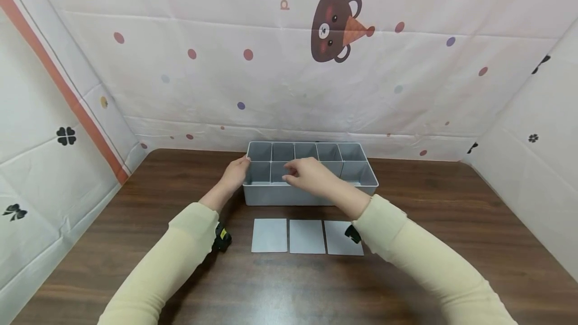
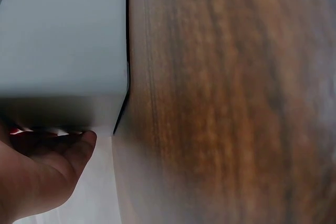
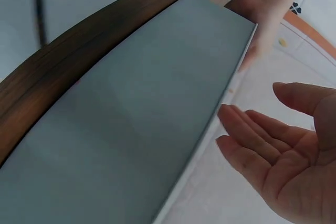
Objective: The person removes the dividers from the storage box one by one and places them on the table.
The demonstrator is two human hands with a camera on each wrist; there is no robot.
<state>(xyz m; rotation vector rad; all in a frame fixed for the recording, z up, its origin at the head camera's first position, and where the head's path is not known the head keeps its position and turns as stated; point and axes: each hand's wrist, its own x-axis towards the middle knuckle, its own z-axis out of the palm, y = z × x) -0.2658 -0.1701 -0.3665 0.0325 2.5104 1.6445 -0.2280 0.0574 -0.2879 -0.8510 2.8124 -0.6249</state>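
right hand [image 1: 311, 175]: fingers loosely bent, thumb apart, nothing held; it hangs above the front compartments [image 1: 259, 170], forearm [image 1: 406, 238] slanting inward. left hand [image 1: 234, 173]: fingers grip the left end of the grey divided box [image 1: 289, 196], apparently to steady it (grip partly hidden). the box stands near the back of the table [image 1: 271, 290]; three pale panels [image 1: 307, 236] lie before it, likely for easy reach.
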